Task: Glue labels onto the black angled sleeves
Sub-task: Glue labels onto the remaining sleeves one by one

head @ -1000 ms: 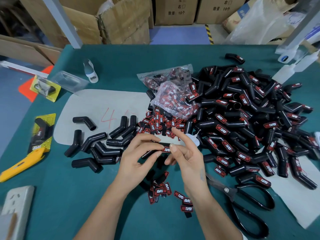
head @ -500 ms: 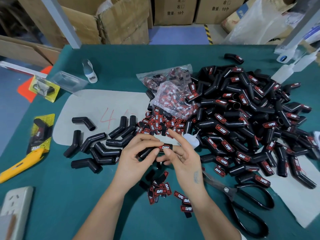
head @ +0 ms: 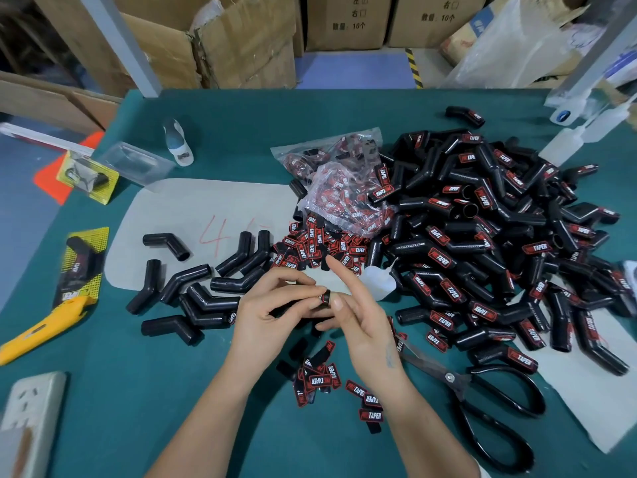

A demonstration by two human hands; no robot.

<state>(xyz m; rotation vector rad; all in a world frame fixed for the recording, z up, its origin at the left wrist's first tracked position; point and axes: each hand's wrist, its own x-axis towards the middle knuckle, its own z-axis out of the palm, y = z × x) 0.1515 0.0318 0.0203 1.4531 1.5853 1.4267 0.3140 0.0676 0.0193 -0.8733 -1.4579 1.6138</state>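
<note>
the sleeve (head: 322, 300), flat with its label up a second ago, is now turned end-on between both hands above the counter (head: 103, 391). left hand (head: 272, 312) fingers pinch it; right hand (head: 358, 319) fingers spread, thumb pressing. label likely seated.

Green-covered desk (head: 344, 112). Behind it stood stacked cardboard boxes (head: 241, 36) on a blue floor (head: 351, 69); a grey post (head: 120, 43) rose at left.
</note>
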